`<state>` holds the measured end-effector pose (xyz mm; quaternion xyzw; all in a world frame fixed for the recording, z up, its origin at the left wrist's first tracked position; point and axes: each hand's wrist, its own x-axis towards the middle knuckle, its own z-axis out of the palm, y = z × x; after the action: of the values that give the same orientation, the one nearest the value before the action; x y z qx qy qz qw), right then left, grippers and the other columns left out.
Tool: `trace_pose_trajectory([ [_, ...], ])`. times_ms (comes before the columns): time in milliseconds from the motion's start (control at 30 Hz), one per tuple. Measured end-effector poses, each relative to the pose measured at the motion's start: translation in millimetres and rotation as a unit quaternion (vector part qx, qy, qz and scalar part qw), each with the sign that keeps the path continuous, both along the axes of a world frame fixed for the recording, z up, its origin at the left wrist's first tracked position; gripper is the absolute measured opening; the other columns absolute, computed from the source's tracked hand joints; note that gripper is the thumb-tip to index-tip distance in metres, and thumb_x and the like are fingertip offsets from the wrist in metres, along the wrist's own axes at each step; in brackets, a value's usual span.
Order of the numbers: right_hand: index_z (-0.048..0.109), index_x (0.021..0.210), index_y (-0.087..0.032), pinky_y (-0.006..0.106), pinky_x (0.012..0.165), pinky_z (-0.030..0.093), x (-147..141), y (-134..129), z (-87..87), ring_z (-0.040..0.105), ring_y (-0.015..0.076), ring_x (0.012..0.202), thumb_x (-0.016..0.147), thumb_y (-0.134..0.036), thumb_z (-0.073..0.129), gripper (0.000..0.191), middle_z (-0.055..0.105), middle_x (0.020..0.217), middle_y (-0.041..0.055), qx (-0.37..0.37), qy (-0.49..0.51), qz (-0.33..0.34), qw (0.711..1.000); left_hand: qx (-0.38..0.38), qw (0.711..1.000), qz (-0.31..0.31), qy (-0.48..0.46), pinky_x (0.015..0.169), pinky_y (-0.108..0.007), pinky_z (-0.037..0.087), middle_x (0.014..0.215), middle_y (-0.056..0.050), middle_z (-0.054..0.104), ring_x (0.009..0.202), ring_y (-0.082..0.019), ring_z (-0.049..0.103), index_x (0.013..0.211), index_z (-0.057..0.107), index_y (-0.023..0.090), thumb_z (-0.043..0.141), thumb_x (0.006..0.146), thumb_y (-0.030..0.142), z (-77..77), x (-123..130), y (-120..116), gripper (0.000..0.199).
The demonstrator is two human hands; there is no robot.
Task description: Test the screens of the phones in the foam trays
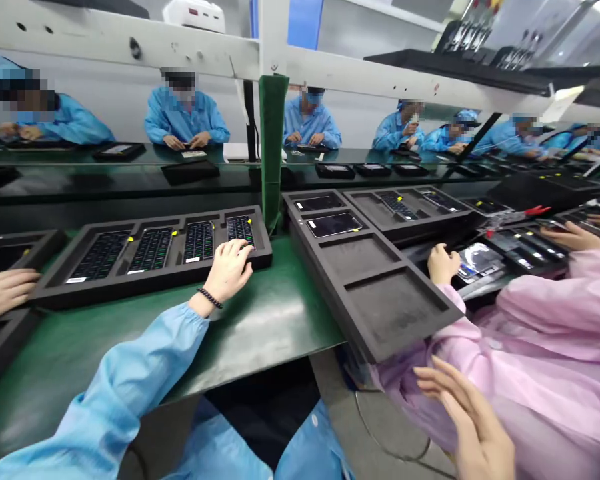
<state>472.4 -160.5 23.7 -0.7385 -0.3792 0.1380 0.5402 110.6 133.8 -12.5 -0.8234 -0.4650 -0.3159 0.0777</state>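
My left hand (226, 268), in a blue sleeve with a dark beaded bracelet, reaches over the near edge of a black foam tray (170, 275). Its bent fingers are closed at the lower end of a dark screen panel (240, 229) in the rightmost compartment; the fingertips are partly hidden. Several similar patterned panels with yellow tabs lie in the other compartments. My right hand (473, 417) hangs at the lower right, fingers stretched out, with nothing in it. Beyond it, a second foam tray (325, 287) holds two glossy screens (334, 225) at its far end, and its two nearer compartments are bare.
A co-worker in a pink smock (545, 333) sits close on my right, a hand (443, 265) beside the tray. Another person's hand (5, 293) rests at the left. A green post (273, 147) rises behind the green table (280, 327). The second tray overhangs the table edge.
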Motion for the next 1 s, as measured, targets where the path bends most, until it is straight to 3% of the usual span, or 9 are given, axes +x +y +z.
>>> trace_pose_trajectory([
  [100, 0.054, 0.141, -0.023, 0.041, 0.073, 0.062, 7.5, 16.7, -14.9, 0.072, 0.0258, 0.080, 0.083, -0.065, 0.061, 0.072, 0.073, 0.100, 0.0083, -0.026, 0.065, -0.005, 0.998, -0.014, 1.000, -0.007, 0.019, 0.113, -0.054, 0.039, 0.129, -0.016, 0.062, 0.127, -0.032, 0.054, 0.120, 0.061, 0.017, 0.046, 0.089, 0.028, -13.9, 7.7, 15.2, 0.036],
  [233, 0.029, 0.159, -0.020, 0.038, 0.071, 0.060, -4.7, 36.8, -22.0, 0.071, 0.0245, 0.082, 0.081, -0.074, 0.056, 0.099, 0.069, 0.114, 0.0108, -0.061, 0.095, 0.006, 0.994, -0.008, 0.999, -0.028, 0.023, 0.117, -0.058, 0.036, 0.132, -0.019, 0.061, 0.131, -0.034, 0.053, 0.130, 0.055, 0.014, 0.045, 0.090, 0.029, -31.8, 9.1, 17.6, 0.044],
  [333, 0.020, 0.162, -0.016, 0.039, 0.080, 0.058, -15.9, 44.0, -20.2, 0.069, 0.0245, 0.083, 0.083, -0.076, 0.051, 0.104, 0.070, 0.111, 0.0109, -0.080, 0.064, -0.005, 0.995, -0.006, 0.999, -0.037, 0.019, 0.112, -0.054, 0.044, 0.132, -0.020, 0.059, 0.129, -0.034, 0.054, 0.137, 0.051, 0.013, 0.044, 0.091, 0.029, -39.6, 5.2, 15.5, 0.048],
  [467, 0.022, 0.162, -0.019, 0.037, 0.079, 0.057, -19.8, 36.5, -26.8, 0.069, 0.0229, 0.082, 0.085, -0.073, 0.049, 0.098, 0.069, 0.111, 0.0092, -0.066, 0.052, -0.043, 0.996, -0.005, 1.000, -0.029, 0.012, 0.108, -0.052, 0.049, 0.132, -0.019, 0.058, 0.126, -0.034, 0.057, 0.143, 0.048, 0.016, 0.045, 0.092, 0.028, -44.5, -19.7, 9.8, 0.053],
  [567, 0.026, 0.161, -0.021, 0.035, 0.075, 0.059, -18.8, 28.8, -36.1, 0.069, 0.0205, 0.077, 0.087, -0.069, 0.050, 0.091, 0.070, 0.104, 0.0062, -0.050, 0.060, -0.031, 0.996, 0.000, 1.000, -0.014, -0.002, 0.103, -0.056, 0.054, 0.132, -0.010, 0.060, 0.121, -0.034, 0.060, 0.151, 0.040, 0.032, 0.048, 0.091, 0.031, -44.8, -53.4, -1.4, 0.061],
  [667, 0.024, 0.161, -0.017, 0.034, 0.075, 0.060, -20.1, 29.4, -36.6, 0.069, 0.0204, 0.078, 0.086, -0.068, 0.051, 0.094, 0.071, 0.103, 0.0069, -0.040, 0.069, -0.018, 0.997, 0.017, 0.999, 0.023, -0.039, 0.100, -0.071, 0.049, 0.144, 0.006, 0.051, 0.124, -0.039, 0.056, 0.152, 0.020, 0.061, 0.046, 0.091, 0.037, -44.8, -86.4, -15.2, 0.069],
  [733, 0.021, 0.162, -0.016, 0.036, 0.077, 0.060, -21.5, 34.2, -31.7, 0.070, 0.0217, 0.080, 0.087, -0.068, 0.050, 0.095, 0.071, 0.101, 0.0069, -0.037, 0.066, -0.016, 0.997, 0.020, 0.996, 0.054, -0.066, 0.102, -0.077, 0.044, 0.151, 0.011, 0.045, 0.130, -0.043, 0.051, 0.150, 0.018, 0.065, 0.047, 0.090, 0.041, -46.4, -101.7, -21.7, 0.071],
  [900, 0.016, 0.163, -0.026, 0.047, 0.083, 0.056, -22.0, 45.2, -22.4, 0.069, 0.0291, 0.084, 0.089, -0.066, 0.047, 0.089, 0.069, 0.093, 0.0041, -0.068, 0.041, -0.028, 0.996, -0.007, 0.991, 0.093, -0.094, 0.104, -0.076, 0.041, 0.138, -0.006, 0.057, 0.133, -0.046, 0.049, 0.150, 0.042, 0.047, 0.051, 0.087, 0.044, -50.2, -112.7, -21.9, 0.063],
  [1000, 0.025, 0.160, -0.028, 0.046, 0.081, 0.053, -21.6, 40.1, -23.1, 0.063, 0.0252, 0.073, 0.091, -0.062, 0.045, 0.079, 0.065, 0.080, 0.0003, -0.045, 0.002, -0.076, 0.996, -0.004, 0.990, 0.091, -0.105, 0.102, -0.071, 0.045, 0.118, -0.010, 0.066, 0.123, -0.043, 0.056, 0.130, 0.063, 0.036, 0.057, 0.085, 0.041, -47.9, -112.3, -16.2, 0.045],
])
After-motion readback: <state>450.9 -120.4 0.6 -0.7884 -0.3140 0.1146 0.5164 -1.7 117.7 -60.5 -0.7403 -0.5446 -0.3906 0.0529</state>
